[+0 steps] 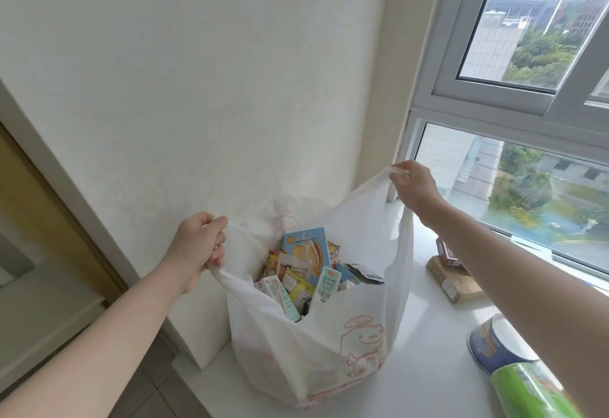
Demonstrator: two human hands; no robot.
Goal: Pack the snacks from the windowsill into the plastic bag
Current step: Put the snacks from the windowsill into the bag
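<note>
Both handles of the plastic bag [323,345], stood on the windowsill [428,368] with snacks [306,272] inside, are clenched in the left hand [201,243] and right hand [415,183], and are best held wide and level so the blue tub [494,345] nearby can be slipped in.

White wall [197,88] — window [478,101] beside it, trees [543,55] outside.

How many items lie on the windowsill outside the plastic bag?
4: a brown box by the window, a small dark box on it, a blue tub nearer, a green canister at the bottom edge. The arm may hide more.
</note>
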